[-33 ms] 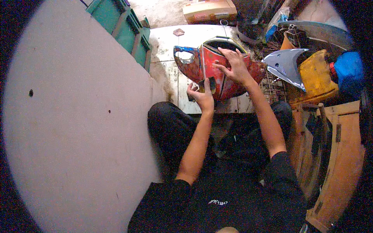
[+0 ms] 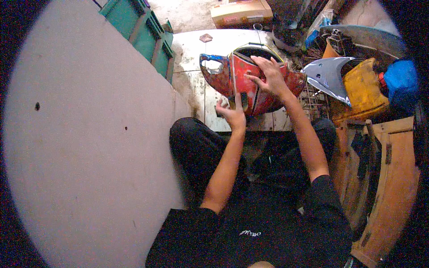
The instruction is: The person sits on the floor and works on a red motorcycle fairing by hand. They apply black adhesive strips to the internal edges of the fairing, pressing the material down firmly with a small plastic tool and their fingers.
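Note:
A scuffed red motorcycle fairing [image 2: 243, 80] with a dark opening at its top and blue at its left end rests on the tiled surface in front of me. My right hand [image 2: 270, 76] lies on its upper face, fingers stretched out and spread. Low on the front of the fairing is my left hand [image 2: 233, 115], thumb and fingers round a small dark-and-tan pad [image 2: 243, 101]. The pad touches or nearly touches the red surface; the fingers partly hide it. A thin yellow edging [image 2: 278, 54] curves along the opening.
A pale wall [image 2: 98, 134] fills the left. White tiles [image 2: 187, 49] carry a small brown scrap [image 2: 205, 38]; a cardboard box [image 2: 241, 13] stands beyond. To the right are a silver-grey panel [image 2: 326, 76], a yellow jerrycan [image 2: 364, 89], a blue container [image 2: 401, 80] and wooden furniture [image 2: 395, 165].
My left hand has shifted slightly, with the pad now seen a little lower against the fairing. The right hand and fairing stay in place.

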### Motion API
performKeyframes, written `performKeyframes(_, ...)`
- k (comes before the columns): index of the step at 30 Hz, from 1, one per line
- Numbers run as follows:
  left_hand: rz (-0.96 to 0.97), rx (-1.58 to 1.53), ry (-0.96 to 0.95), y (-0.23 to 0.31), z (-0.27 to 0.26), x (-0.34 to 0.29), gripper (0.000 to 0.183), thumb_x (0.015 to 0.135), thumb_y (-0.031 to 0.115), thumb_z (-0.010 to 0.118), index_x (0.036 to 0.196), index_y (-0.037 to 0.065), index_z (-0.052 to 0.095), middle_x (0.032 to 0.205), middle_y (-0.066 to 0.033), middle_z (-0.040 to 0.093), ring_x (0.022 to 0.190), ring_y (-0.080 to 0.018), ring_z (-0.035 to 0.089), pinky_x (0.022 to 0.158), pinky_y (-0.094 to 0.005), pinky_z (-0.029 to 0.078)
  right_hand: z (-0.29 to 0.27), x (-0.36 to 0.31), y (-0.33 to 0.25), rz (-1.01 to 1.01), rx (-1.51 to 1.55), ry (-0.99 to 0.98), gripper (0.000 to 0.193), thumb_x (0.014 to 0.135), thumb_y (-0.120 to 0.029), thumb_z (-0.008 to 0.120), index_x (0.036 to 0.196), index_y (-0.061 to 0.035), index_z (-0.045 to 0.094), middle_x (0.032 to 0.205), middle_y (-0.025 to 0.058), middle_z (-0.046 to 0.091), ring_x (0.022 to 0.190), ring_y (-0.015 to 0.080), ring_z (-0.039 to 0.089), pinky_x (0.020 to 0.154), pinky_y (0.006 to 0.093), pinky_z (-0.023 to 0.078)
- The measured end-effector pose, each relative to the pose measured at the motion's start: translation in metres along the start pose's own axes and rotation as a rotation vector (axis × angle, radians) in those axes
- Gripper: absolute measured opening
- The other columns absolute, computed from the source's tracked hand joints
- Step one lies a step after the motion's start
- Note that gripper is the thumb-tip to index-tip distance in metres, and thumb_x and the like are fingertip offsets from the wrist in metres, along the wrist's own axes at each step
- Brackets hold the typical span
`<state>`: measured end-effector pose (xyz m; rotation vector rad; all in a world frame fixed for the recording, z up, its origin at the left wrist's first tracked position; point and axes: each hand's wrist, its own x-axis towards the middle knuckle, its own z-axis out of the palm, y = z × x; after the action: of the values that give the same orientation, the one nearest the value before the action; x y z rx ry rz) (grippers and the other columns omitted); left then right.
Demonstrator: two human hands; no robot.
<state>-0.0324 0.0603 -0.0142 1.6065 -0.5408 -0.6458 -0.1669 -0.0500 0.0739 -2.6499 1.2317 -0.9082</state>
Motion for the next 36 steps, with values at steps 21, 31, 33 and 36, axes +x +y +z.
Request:
performKeyframes(21,-0.077,0.039,-0.056,-0.040,-0.022,-0.011,0.088,0.080,0.047,0.079,0.131,-0.005,0.031,0.120,-0.0212,0.039,0.106,-0.0261,0.042,0.096,-0.0385,0.038,0.006,-0.020,-0.008,0.072,-0.115,0.114,0.066,0.090,-0.049,0.059,0.138,-0.0076,0.043,0.137,0.0152,0.047,0.135,0.0318,0.036,0.115,0.0559,0.014)
performKeyframes(31,-0.077,0.095,-0.037,-0.017,-0.020,-0.011,0.092,0.080,0.049,0.078,0.134,-0.006,0.028,0.124,-0.0223,0.037,0.111,-0.0287,0.038,0.102,-0.0399,0.033,0.004,-0.019,-0.008,0.076,-0.113,0.091,0.065,0.089,-0.043,0.063,0.139,-0.0078,0.042,0.136,0.0137,0.047,0.135,0.0320,0.037,0.114,0.0551,0.015)
performKeyframes(33,-0.038,0.061,-0.040,-0.006,-0.012,-0.003,0.093,0.080,0.048,0.078,0.135,-0.007,0.027,0.125,-0.0225,0.037,0.113,-0.0292,0.037,0.102,-0.0407,0.034,0.002,-0.020,-0.009,0.089,-0.110,0.109,0.064,0.089,-0.042,0.063,0.139,-0.0081,0.042,0.136,0.0138,0.047,0.135,0.0321,0.037,0.115,0.0546,0.014)
performKeyframes(36,-0.070,0.052,-0.030,-0.006,-0.012,0.001,0.092,0.080,0.047,0.079,0.135,-0.005,0.027,0.126,-0.0244,0.037,0.115,-0.0304,0.037,0.102,-0.0417,0.034,0.004,-0.018,-0.015,0.102,-0.073,0.093,0.062,0.091,-0.044,0.061,0.138,-0.0081,0.043,0.134,0.0149,0.048,0.135,0.0326,0.036,0.115,0.0553,0.012)
